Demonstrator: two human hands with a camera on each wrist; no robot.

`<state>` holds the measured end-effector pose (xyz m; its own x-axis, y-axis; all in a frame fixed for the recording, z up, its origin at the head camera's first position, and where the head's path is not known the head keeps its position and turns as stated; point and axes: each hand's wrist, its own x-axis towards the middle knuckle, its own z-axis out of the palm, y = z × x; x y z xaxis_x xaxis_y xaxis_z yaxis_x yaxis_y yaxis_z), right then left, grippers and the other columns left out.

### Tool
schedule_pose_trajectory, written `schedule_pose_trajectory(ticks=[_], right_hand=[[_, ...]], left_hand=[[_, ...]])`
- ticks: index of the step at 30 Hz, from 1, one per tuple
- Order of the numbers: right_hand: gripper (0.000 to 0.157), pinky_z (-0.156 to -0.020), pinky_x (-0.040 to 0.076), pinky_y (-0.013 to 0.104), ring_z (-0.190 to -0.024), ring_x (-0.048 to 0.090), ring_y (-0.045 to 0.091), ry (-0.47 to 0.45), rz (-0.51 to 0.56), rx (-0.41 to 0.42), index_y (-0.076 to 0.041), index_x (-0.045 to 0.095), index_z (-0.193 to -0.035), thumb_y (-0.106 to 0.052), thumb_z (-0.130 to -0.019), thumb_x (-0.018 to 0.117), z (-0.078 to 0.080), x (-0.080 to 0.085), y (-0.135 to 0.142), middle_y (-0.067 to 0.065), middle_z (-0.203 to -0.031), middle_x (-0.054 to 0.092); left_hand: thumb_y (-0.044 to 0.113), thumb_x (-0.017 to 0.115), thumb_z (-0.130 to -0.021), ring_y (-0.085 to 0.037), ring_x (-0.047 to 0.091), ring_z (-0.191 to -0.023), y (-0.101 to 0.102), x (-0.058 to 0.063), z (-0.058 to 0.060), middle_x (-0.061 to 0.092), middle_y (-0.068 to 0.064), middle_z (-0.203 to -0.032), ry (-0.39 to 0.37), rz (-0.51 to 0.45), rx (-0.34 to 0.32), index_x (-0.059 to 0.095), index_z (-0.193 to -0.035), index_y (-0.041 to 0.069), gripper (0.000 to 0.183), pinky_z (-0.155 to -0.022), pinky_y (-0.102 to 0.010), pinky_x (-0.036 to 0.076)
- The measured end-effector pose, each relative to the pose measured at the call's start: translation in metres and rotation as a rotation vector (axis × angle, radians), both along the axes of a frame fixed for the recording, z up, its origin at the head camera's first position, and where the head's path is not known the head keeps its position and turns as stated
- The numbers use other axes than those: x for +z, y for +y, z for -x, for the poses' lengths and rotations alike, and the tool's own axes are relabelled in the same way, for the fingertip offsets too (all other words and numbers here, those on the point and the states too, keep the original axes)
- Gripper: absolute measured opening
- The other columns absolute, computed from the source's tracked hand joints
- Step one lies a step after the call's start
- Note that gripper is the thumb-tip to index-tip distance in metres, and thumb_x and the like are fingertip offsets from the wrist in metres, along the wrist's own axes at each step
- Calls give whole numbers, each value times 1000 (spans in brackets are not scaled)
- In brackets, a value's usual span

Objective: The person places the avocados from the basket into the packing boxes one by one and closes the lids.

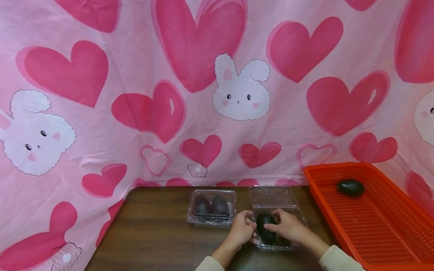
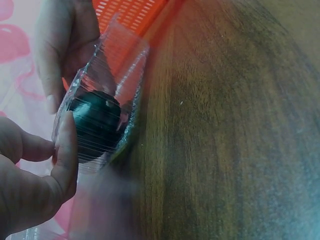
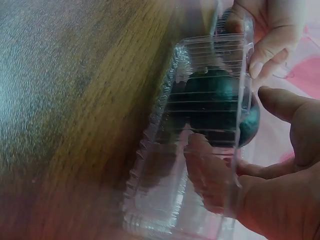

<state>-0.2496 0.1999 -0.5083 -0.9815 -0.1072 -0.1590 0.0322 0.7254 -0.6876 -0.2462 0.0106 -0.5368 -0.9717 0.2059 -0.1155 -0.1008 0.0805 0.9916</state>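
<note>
A dark green avocado (image 1: 267, 228) lies in the left part of an open clear plastic clamshell box (image 1: 278, 248), its lid (image 1: 272, 197) folded back. My left hand (image 1: 242, 229) pinches the box's left wall between thumb and fingers, as the left wrist view shows. From the other side my right hand (image 1: 289, 226) holds the avocado, its thumb over the top. Through the clear wall in the right wrist view, the right fingers (image 3: 205, 170) reach down inside the box beside the avocado (image 3: 215, 105).
Left of the open box stands a closed clamshell (image 1: 212, 222) with two dark avocados inside. An orange plastic basket (image 1: 328, 211) at the right holds one avocado (image 1: 350, 187). Behind the wooden table (image 1: 152, 245) hangs a pink cloth with hearts and rabbits.
</note>
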Motion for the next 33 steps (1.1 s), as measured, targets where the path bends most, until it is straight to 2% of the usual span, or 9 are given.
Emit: schedule_pose_trajectory(ticks=[4, 8, 12, 16, 20, 24, 28, 33], right_hand=[[60, -90, 59, 53, -102, 69, 31, 32, -22, 15, 2, 62, -123, -39, -85, 83, -2, 6, 5, 14, -111, 72], [62, -93, 58, 55, -107, 69, 35, 99, -46, 29, 4, 61, -125, -38, -85, 83, -6, 12, 10, 19, -116, 71], [66, -92, 59, 55, -106, 68, 34, 132, -62, 33, 4, 58, -129, -39, -85, 83, -9, 21, 15, 21, -122, 68], [64, -86, 61, 50, -98, 68, 27, 162, -73, 27, 1, 59, -130, -38, -86, 83, -12, 31, 22, 18, -121, 69], [66, -83, 63, 48, -102, 69, 32, 160, -54, 17, 2, 57, -131, -37, -85, 83, -14, 45, 29, 22, -125, 67], [72, -87, 63, 51, -109, 68, 37, 167, -64, 19, 2, 54, -135, -42, -85, 82, -15, 61, 39, 25, -131, 64], [75, -92, 61, 55, -111, 66, 39, 229, -99, 53, 3, 53, -138, -44, -86, 81, -16, 75, 49, 26, -133, 63], [72, -93, 59, 58, -111, 65, 42, 329, -89, 93, 3, 51, -140, -37, -87, 82, -14, 85, 63, 28, -134, 61]], left_hand=[[-13, 57, -93, -13, 51, -52, 0, -1, 1, 53, -4, -74, 5, 1, 2, 54, -131, -9, 38, -41, -30, 56], [-13, 57, -93, -13, 52, -51, -1, -1, -1, 53, -4, -73, 7, 10, 4, 54, -132, -9, 39, -41, -31, 57], [-14, 57, -92, -13, 52, -49, -2, -2, -2, 53, -4, -73, 11, 6, 2, 53, -132, -9, 40, -41, -32, 57], [-15, 56, -92, -12, 52, -49, -2, -2, -2, 53, -4, -73, 14, 1, 0, 53, -132, -9, 40, -41, -32, 57], [-14, 57, -93, -13, 52, -50, -2, -2, -2, 53, -4, -73, 3, 11, -4, 54, -132, -8, 39, -42, -32, 58], [-12, 58, -95, -12, 52, -50, -2, -1, -1, 53, -4, -73, 3, 12, -16, 53, -133, -9, 38, -43, -32, 58], [-11, 58, -95, -12, 52, -51, -2, -2, 0, 53, -4, -73, 6, 14, -25, 53, -132, -9, 37, -43, -31, 58], [-12, 58, -95, -12, 52, -50, -2, -2, 0, 53, -4, -73, 9, 13, -27, 53, -132, -9, 37, -42, -31, 58]])
